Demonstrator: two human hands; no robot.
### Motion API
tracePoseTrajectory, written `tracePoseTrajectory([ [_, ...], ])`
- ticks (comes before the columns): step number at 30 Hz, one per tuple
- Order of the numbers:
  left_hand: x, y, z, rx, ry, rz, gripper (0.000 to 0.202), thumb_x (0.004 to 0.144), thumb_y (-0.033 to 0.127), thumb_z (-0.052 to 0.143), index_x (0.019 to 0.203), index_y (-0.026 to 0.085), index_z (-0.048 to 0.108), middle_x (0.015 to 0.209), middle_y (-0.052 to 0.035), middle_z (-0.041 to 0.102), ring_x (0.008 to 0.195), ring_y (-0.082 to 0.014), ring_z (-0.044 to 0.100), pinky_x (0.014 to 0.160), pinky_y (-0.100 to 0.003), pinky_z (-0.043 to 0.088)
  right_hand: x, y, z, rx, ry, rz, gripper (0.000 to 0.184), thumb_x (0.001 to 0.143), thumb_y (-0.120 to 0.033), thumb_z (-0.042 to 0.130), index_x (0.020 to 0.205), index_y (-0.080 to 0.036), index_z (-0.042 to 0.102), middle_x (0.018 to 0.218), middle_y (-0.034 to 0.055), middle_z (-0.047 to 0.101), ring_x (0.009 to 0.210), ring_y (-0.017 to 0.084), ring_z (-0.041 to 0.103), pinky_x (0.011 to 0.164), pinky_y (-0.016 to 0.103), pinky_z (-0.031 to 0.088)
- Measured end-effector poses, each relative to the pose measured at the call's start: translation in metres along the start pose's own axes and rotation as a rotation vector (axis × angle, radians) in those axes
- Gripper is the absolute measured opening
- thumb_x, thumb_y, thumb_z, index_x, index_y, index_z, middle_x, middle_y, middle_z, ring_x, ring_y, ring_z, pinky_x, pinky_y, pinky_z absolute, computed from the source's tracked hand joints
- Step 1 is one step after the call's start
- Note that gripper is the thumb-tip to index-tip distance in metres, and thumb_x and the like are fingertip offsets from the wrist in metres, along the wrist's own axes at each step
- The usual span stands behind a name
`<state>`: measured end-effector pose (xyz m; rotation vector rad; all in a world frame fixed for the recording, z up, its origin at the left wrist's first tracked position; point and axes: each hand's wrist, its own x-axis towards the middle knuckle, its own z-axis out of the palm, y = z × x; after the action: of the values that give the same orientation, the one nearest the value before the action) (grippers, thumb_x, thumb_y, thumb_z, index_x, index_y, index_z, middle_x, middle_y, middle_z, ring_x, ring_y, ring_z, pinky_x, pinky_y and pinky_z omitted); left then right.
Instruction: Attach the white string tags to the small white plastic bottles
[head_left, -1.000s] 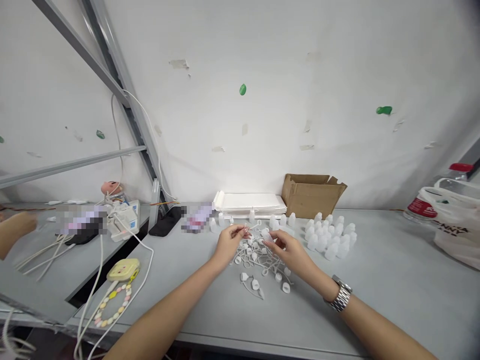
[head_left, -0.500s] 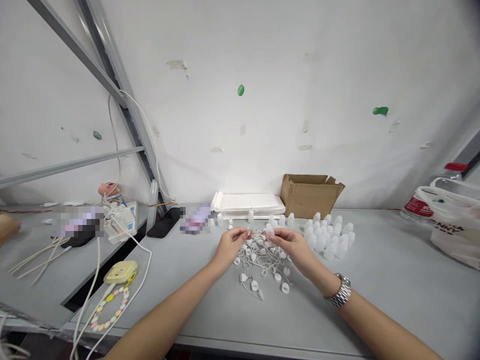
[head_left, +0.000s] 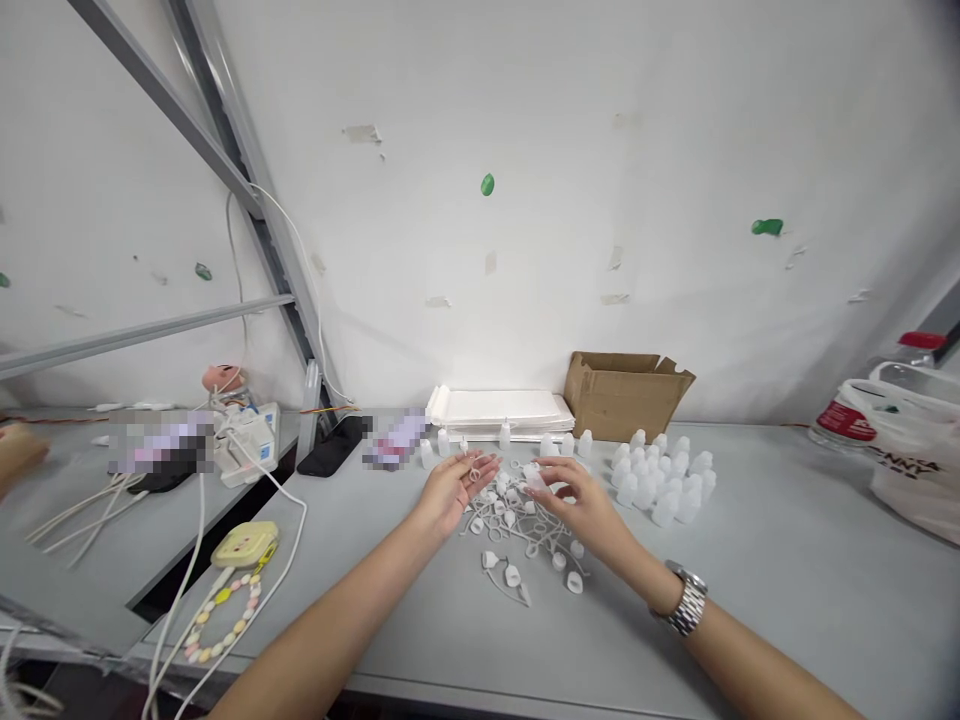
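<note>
My left hand [head_left: 448, 494] is turned partly palm up over the left of the pile, its fingers fairly straight. A white looped strap [head_left: 474, 476] rests against those fingers; its other end is hard to make out. Between the thumb and fingers of my right hand [head_left: 576, 498] is a small translucent white dropper bottle [head_left: 533, 476]. Below both hands lies a tangled pile of white caps with looped straps [head_left: 517, 520]. Nearer me, a few caps [head_left: 512, 576] lie apart from the pile.
Several white bottles [head_left: 666, 480] stand grouped on the right; others line up before a white stack [head_left: 502, 408]. Behind are a cardboard box [head_left: 626, 400] and a phone [head_left: 330, 447]. Cables and a beaded loop [head_left: 223, 618] lie left, a plastic bag [head_left: 915, 460] right. Another person's hand [head_left: 21, 452] shows far left.
My hands have moved apart from their near-meeting pinch. My left hand has turned palm up with its fingers straighter. The bottle stays in my right hand. The view has shifted slightly.
</note>
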<state>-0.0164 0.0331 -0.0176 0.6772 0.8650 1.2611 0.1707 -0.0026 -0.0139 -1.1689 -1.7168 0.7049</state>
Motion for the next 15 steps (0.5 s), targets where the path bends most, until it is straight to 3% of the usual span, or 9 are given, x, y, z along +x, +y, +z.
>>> tracePoseTrajectory([
  [4, -0.01, -0.002, 0.008, -0.034, -0.077, -0.011, 0.005, 0.078, 0.009, 0.054, 0.075, 0.012, 0.053, 0.09, -0.014, 0.069, 0.091, -0.0224, 0.064, 0.087, -0.035, 0.047, -0.01, -0.008, 0.01, -0.158, -0.034, -0.17, 0.02, 0.083, -0.037, 0.052, 0.09, -0.019, 0.058, 0.091, 0.006, 0.058, 0.083, 0.019, 0.054, 0.071, 0.031, 0.045],
  [8, -0.022, -0.006, 0.015, -0.018, -0.192, 0.029, 0.011, 0.074, 0.017, 0.063, 0.077, 0.015, 0.052, 0.095, -0.0137, 0.069, 0.097, -0.0242, 0.062, 0.093, -0.037, 0.041, -0.015, -0.008, 0.02, -0.267, -0.187, -0.145, 0.021, 0.086, -0.035, 0.049, 0.098, -0.02, 0.057, 0.074, 0.0007, 0.059, 0.061, 0.014, 0.051, 0.057, 0.026, 0.041],
  [15, -0.029, -0.007, 0.021, 0.081, -0.236, 0.085, 0.02, 0.069, 0.028, 0.068, 0.082, 0.016, 0.057, 0.102, -0.0123, 0.067, 0.107, -0.025, 0.056, 0.095, -0.038, 0.036, -0.014, -0.001, 0.024, -0.304, -0.091, -0.086, 0.018, 0.084, -0.034, 0.051, 0.09, -0.018, 0.058, 0.068, 0.0003, 0.058, 0.058, 0.014, 0.05, 0.052, 0.024, 0.037],
])
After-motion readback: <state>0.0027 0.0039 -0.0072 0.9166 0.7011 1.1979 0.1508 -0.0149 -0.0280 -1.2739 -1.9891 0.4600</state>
